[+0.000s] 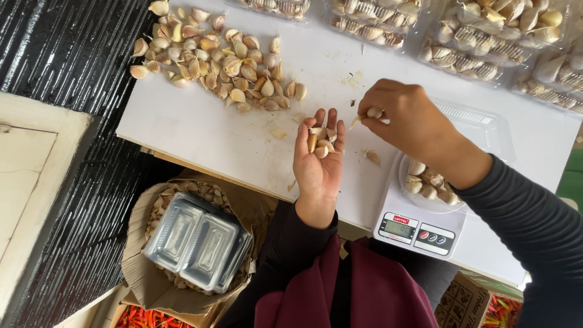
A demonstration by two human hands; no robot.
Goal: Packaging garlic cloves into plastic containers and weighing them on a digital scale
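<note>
A few garlic cloves point(320, 141) lie in my left hand point(317, 161), palm up and loosely cupped over the white table point(200, 130). My right hand point(404, 118) pinches a single clove point(374, 113) just beside them, above the kitchen scale point(419, 228). A loose garlic pile point(218, 58) lies farther off.

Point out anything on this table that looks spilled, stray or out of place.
Nothing serious. A few stray garlic cloves and bits of papery skin lie loose on the white table, apart from the main garlic pile, near the left hand.
</note>
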